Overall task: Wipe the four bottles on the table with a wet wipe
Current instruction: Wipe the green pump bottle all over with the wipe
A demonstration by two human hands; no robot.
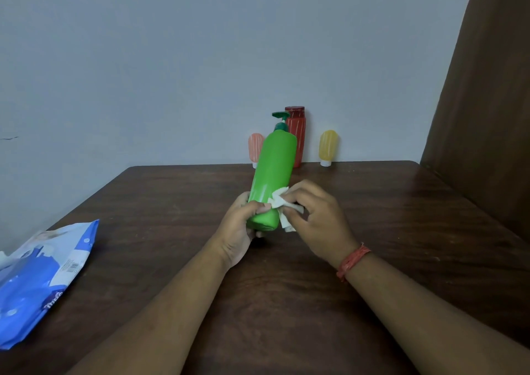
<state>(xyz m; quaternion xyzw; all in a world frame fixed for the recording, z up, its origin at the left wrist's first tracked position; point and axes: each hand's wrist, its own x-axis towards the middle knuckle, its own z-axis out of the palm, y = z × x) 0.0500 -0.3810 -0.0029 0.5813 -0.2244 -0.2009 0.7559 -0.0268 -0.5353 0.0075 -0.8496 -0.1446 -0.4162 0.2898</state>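
From the head camera, the green pump bottle (274, 173) is held above the middle of the desk (401, 202), its base low and toward the person, its long axis tilting up and away so the pump head points toward the far edge. The left hand (241, 228) curls round the bottom of the bottle, fingers wrapped over the lower body. The right hand (312, 217) sits just to the right of the bottle and pinches a bunched white wet wipe (282, 205) against the bottle's lower right side. The wipe touches the bottle near its base, so most of the body lies beyond the wipe, up and away from the right hand; I judge the coming stroke runs along that axis toward the pump, with the right hand the one placed to make it.

Three more bottles stand upright at the far edge against the wall (172, 59): a red bottle (296, 136) partly hidden behind the green one, a pale orange tube bottle (254, 148) to its left, a yellow tube bottle (328, 146) to its right, apart from the others. A blue wipes packet (43, 277) lies at the left edge, well apart from both hands. The desk is dark wood-grain; a brown curtain (493, 116) hangs at the right.
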